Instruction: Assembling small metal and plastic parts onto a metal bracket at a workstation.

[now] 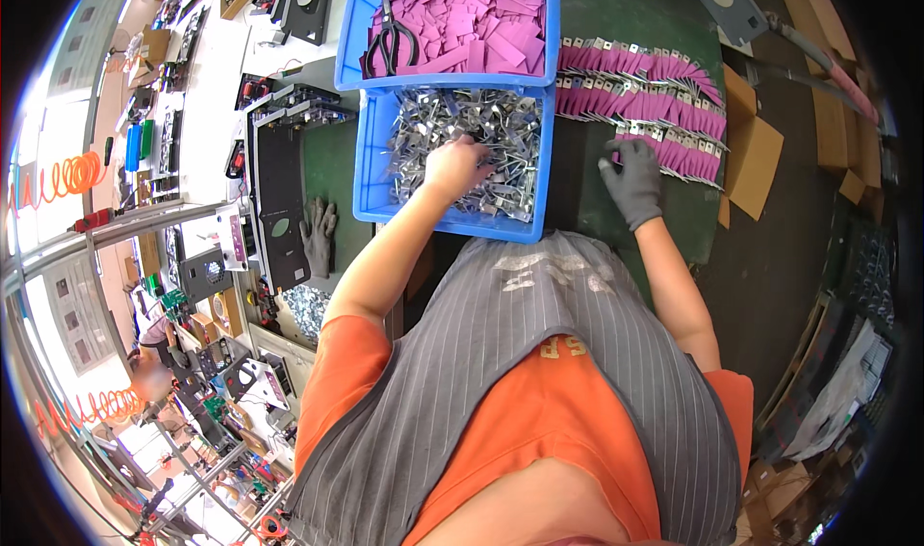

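Observation:
My bare left hand [456,169] reaches into a blue bin [370,175] of small shiny metal brackets [510,122]. Its thumb and fingers look spread among the pieces, with the tips partly hidden. My right hand [633,182], in a grey glove, is at the left end of the nearest row of purple strips with metal clips [688,161]. Its fingers are curled inward; what they grip, if anything, I cannot make out. Two more such rows [674,103] lie overlapped behind it on the dark green table [616,223].
Behind the bracket bin, another blue bin [351,26] holds loose purple strips [481,16] and black-handled scissors [390,45]. To the left lie a grey glove [318,238] and a black panel [281,199]. Cardboard [756,161] sticks out beyond the right table edge.

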Motion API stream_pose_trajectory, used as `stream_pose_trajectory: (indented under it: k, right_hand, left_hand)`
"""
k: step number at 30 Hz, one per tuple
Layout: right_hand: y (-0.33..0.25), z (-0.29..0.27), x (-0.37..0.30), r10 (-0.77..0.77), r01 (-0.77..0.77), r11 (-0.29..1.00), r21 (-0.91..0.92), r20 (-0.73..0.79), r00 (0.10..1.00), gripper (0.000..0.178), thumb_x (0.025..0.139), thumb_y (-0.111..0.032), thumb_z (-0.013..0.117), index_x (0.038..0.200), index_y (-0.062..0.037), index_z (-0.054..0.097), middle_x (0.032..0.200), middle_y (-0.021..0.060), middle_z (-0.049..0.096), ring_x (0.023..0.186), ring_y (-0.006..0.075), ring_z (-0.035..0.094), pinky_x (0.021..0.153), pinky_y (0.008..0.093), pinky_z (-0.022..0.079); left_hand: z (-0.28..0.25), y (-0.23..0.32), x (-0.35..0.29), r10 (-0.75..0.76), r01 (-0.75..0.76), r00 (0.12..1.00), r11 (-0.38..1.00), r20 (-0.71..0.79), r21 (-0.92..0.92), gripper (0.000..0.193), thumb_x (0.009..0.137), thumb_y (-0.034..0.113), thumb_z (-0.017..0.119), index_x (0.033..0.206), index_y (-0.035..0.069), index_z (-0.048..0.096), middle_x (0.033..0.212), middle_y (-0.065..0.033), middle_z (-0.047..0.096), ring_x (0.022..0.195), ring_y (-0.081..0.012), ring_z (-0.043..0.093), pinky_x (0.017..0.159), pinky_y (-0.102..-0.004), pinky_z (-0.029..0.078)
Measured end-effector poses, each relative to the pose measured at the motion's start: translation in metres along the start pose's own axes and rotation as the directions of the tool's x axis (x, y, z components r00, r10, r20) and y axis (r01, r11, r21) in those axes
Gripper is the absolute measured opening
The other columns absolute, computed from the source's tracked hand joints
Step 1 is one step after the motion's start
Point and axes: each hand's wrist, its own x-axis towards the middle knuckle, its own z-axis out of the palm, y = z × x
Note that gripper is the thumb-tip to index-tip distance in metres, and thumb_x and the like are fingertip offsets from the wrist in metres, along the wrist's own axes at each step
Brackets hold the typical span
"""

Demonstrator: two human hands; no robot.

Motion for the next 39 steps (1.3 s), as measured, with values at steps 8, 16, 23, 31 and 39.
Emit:
stream_pose_trajectory:
  k: [8, 16, 23, 31, 39]
  right_hand:
    - [-0.074, -0.042, -0.001, -0.250, 0.186, 0.828, 0.530, 0.050, 0.967, 0.036, 0.076, -0.019, 0.068, 0.109, -0.0085, 0.060, 0.096, 0.0117, 0.059, 0.089, 0.0272, 0.058, 0.080, 0.0347, 0.047]
    - [-0.082, -0.043, -0.001, -0.302, 0.133, 0.668, 0.732, 0.104, 0.947, 0.025, 0.084, -0.011, 0.060, 0.108, -0.0022, 0.062, 0.094, 0.0119, 0.064, 0.082, 0.0214, 0.063, 0.075, 0.0296, 0.050]
    - [-0.074, -0.038, -0.016, -0.273, -0.156, 0.528, 0.835, 0.341, 0.899, 0.022, 0.089, -0.008, 0.055, 0.109, -0.0008, 0.062, 0.088, 0.0039, 0.062, 0.069, 0.0075, 0.054, 0.064, 0.0229, 0.047]
    - [-0.069, -0.035, -0.020, -0.266, -0.144, 0.502, 0.853, 0.311, 0.912, 0.021, 0.089, -0.007, 0.054, 0.108, -0.0011, 0.062, 0.089, 0.0031, 0.062, 0.069, 0.0073, 0.054, 0.065, 0.0225, 0.047]
    - [-0.075, -0.079, -0.014, -0.151, -0.217, 0.223, 0.950, 0.253, 0.956, 0.025, 0.090, -0.004, 0.054, 0.115, -0.0005, 0.057, 0.093, 0.0042, 0.065, 0.074, 0.0065, 0.059, 0.065, 0.0187, 0.049]
  left_hand:
    - [-0.039, 0.045, -0.004, -0.093, 0.197, 0.977, 0.726, 0.190, -0.659, 0.027, 0.074, 0.034, 0.073, 0.082, 0.008, 0.072, 0.069, -0.0066, 0.067, 0.061, -0.0148, 0.062, 0.063, -0.0292, 0.049]
    - [-0.086, 0.066, -0.002, -0.053, 0.168, 0.981, 0.720, 0.187, -0.674, 0.028, 0.084, 0.031, 0.066, 0.092, 0.005, 0.071, 0.063, -0.0063, 0.062, 0.056, -0.0102, 0.055, 0.057, -0.0274, 0.046]
    - [-0.137, 0.035, 0.067, -0.185, 0.182, 0.940, 0.983, -0.287, -0.039, 0.027, 0.080, 0.038, 0.066, 0.085, 0.012, 0.072, 0.079, -0.0038, 0.069, 0.072, -0.0229, 0.066, 0.065, -0.0320, 0.050]
    - [-0.125, 0.008, 0.108, -0.271, 0.261, 0.963, 0.940, -0.014, -0.221, 0.032, 0.071, 0.042, 0.072, 0.079, 0.011, 0.072, 0.067, -0.0050, 0.066, 0.062, -0.0172, 0.063, 0.061, -0.0313, 0.048]
    - [-0.131, 0.049, 0.042, -0.190, 0.087, 0.982, 0.402, 0.010, -0.912, 0.015, 0.084, 0.018, 0.067, 0.075, 0.006, 0.067, 0.059, 0.0071, 0.052, 0.052, -0.0013, 0.041, 0.048, -0.0190, 0.030]
